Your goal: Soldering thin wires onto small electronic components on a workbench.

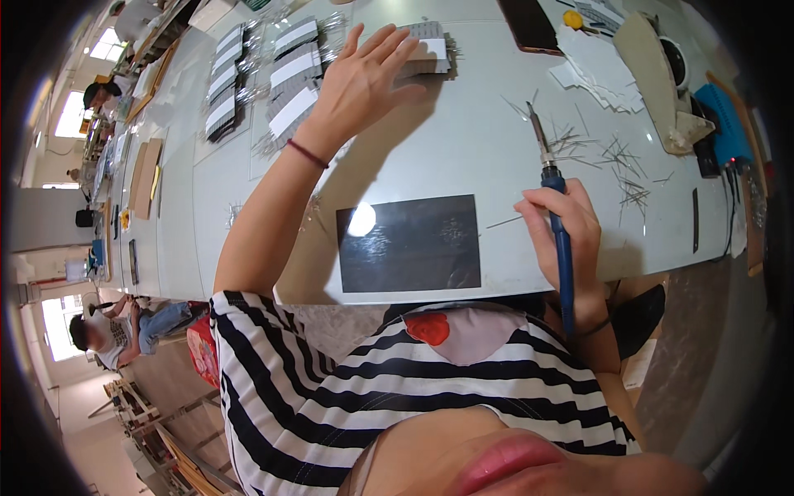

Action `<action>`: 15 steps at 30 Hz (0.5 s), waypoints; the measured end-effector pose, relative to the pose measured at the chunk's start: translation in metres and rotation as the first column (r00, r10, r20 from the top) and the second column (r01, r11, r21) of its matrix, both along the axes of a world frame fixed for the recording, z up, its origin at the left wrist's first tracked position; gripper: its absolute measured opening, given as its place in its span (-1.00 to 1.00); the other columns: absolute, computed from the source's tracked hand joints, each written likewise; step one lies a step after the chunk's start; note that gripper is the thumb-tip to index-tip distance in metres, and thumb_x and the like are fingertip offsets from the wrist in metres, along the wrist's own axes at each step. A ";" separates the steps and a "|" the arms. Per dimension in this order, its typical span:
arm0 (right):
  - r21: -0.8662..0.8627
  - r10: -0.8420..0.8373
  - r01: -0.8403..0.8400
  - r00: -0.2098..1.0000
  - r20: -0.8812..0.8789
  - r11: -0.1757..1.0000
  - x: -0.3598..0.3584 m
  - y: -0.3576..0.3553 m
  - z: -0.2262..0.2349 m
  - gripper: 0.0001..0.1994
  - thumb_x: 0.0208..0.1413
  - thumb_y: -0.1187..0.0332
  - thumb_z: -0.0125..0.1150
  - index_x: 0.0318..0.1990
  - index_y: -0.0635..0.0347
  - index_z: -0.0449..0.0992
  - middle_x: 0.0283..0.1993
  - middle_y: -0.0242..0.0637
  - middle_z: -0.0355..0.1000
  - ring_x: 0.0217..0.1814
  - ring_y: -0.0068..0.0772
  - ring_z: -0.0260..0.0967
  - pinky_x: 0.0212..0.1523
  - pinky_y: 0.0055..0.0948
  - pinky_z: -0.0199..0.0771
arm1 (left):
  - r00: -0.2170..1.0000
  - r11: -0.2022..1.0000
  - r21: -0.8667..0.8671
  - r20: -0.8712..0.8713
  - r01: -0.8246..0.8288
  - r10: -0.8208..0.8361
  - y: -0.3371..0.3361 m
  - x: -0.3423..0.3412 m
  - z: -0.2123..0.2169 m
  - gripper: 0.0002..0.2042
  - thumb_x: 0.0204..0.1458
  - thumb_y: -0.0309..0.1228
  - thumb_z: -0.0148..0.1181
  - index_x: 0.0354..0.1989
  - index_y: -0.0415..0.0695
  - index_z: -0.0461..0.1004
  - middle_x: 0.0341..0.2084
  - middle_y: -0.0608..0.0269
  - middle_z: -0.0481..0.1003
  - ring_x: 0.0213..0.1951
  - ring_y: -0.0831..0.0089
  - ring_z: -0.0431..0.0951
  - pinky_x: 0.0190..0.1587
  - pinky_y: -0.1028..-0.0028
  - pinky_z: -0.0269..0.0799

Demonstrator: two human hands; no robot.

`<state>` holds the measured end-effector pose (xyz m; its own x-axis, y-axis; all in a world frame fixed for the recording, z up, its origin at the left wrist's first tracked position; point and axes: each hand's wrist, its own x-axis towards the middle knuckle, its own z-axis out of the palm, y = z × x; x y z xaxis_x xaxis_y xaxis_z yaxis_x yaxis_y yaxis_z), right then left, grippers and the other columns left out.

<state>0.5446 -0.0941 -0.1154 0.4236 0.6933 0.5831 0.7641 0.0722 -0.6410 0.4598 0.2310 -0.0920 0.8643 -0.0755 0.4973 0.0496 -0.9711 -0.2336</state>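
Note:
My left hand (368,78) is stretched out over the far part of the table, fingers apart. Just beyond its fingertips lies a paper-banded bundle (426,56) of grey pieces with thin wire leads; whether the fingers touch it I cannot tell. In my right hand (575,231) is a soldering iron (562,248), gripped by its blue handle with the metal tip pointing away from me. A thin metal pin (504,221) shows by the right thumb, apparently lying on the table. Between my forearms a dark rectangular mat (405,260) lies at the near edge.
More banded bundles (296,70) stand in rows at the far left. Loose pins (633,194) are scattered right of the iron. White paper slips (600,78), a phone (529,23) and a blue box (721,124) with cables lie farther off. A seated person (124,335) is at the left.

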 end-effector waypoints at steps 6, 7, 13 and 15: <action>0.091 0.062 -0.060 0.998 -0.015 0.994 0.002 0.002 -0.004 -0.65 -0.13 0.65 0.40 -0.14 0.13 0.58 -0.39 -0.25 0.51 -0.29 -0.17 0.41 -0.31 -0.36 0.39 | 0.996 0.998 0.045 -0.084 0.045 -0.041 0.003 0.020 -0.010 -0.64 0.08 -0.23 0.32 0.03 -0.02 0.51 0.02 0.30 0.57 0.06 0.30 0.56 0.34 0.05 0.20; 0.083 0.070 -0.068 0.997 -0.016 0.994 0.002 0.002 -0.003 -0.63 -0.15 0.68 0.40 -0.13 0.15 0.57 -0.39 -0.25 0.50 -0.27 -0.18 0.42 -0.31 -0.36 0.39 | 0.997 0.997 0.057 -0.044 0.058 -0.056 0.001 0.020 -0.009 -0.68 0.08 -0.24 0.33 -0.01 0.00 0.54 -0.04 0.33 0.60 0.01 0.31 0.59 0.33 0.05 0.23; 0.092 0.074 -0.073 0.997 0.002 0.993 0.001 0.001 -0.002 -0.65 -0.14 0.67 0.40 -0.14 0.16 0.57 -0.41 -0.25 0.49 -0.29 -0.18 0.41 -0.32 -0.36 0.40 | 0.998 0.997 0.052 -0.035 0.051 -0.049 -0.005 0.017 -0.010 -0.75 0.11 -0.22 0.27 -0.06 0.03 0.58 -0.05 0.40 0.59 0.04 0.37 0.57 0.35 -0.01 0.18; 0.080 0.089 -0.091 0.996 0.023 0.993 0.003 0.001 -0.001 -0.66 -0.11 0.67 0.39 -0.13 0.19 0.54 -0.40 -0.25 0.52 -0.30 -0.19 0.41 -0.31 -0.38 0.41 | 0.999 0.998 0.048 -0.023 0.049 -0.048 -0.005 0.017 -0.010 -0.75 0.11 -0.21 0.27 -0.07 0.02 0.58 -0.06 0.40 0.59 0.04 0.37 0.58 0.35 -0.01 0.18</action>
